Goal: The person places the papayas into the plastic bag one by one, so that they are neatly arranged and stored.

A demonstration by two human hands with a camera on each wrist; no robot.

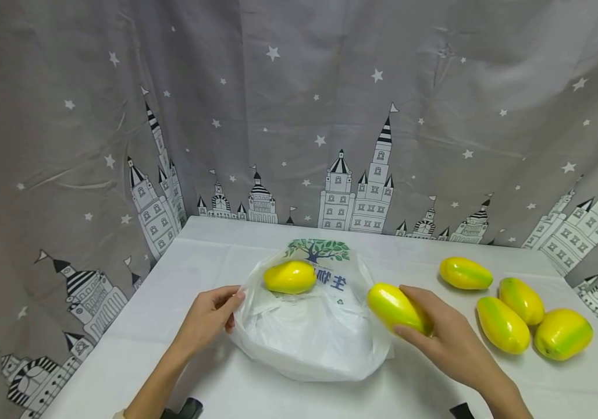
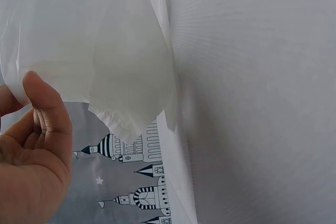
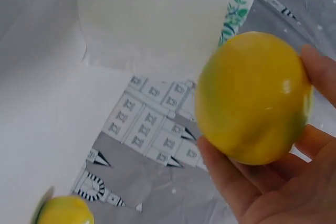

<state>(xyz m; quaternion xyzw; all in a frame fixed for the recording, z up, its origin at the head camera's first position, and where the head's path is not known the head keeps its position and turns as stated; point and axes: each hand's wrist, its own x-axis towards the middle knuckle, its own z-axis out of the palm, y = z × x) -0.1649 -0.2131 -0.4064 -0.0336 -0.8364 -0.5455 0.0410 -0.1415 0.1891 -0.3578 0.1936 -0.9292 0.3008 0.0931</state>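
A white plastic bag [image 1: 309,343] with a green tree print lies with its mouth spread in the middle of the table. One yellow mango [image 1: 289,277] sits at the bag's far left part. My left hand [image 1: 207,317] pinches the bag's left edge between thumb and fingers; the left wrist view shows the thin film [image 2: 100,35] at the fingertips. Over the bag's right edge, my right hand [image 1: 451,340] grips another yellow mango [image 1: 395,307] with a green streak. In the right wrist view its rounded end [image 3: 254,98] faces the camera, fingers wrapped round its side.
Several more yellow-green mangoes stand to the right: one [image 1: 465,273] farther back, the others, such as this mango [image 1: 503,325], grouped close together. A white cloth [image 1: 215,238] covers the table. Behind and at the sides hangs a grey curtain [image 1: 288,87] with castles and stars.
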